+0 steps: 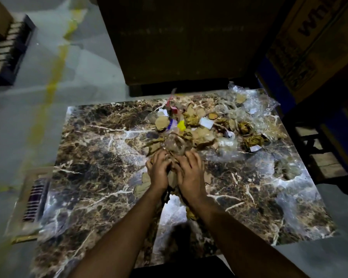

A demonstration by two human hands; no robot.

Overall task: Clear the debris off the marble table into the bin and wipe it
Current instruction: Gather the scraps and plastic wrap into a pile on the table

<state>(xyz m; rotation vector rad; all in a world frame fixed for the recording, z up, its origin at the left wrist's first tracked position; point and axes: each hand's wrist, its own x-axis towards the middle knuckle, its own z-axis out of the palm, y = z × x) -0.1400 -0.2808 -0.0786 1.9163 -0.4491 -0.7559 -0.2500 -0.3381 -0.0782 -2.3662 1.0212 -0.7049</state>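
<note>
We see the debris [205, 125], torn cardboard, crumpled paper and clear plastic, heaped toward the far right corner of the brown-veined marble table [92, 157].

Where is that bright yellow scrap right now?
In the head view the yellow scrap lies in the debris pile at the marble table's far side, beyond both hands, beside a purple scrap.

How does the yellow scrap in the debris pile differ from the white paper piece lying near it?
The yellow scrap is bright yellow and irregular; the white paper piece is white and roughly rectangular. The yellow scrap looks smaller than the white paper piece. Both lie in the debris on the marble table, untouched by either hand.
</note>
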